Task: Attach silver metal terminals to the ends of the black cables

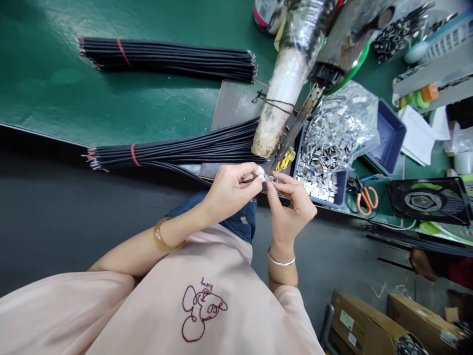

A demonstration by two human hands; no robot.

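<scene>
Beside the blue tray (pixel 343 190), the left hand (pixel 234 190) pinches a black cable (pixel 249 181) pointing lengthwise toward it; the right hand (pixel 293 202), nearer the tray, grips a small metal piece (pixel 269 178) at the cable's tip.

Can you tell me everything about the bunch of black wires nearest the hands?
The bundle of black cables looks smooth and rubbery. A red band wraps it near its left end, where reddish and pale wire tips poke out. It lies along the edge of the green table, looser past the band, and some cable bows below, toward the left hand.
</scene>
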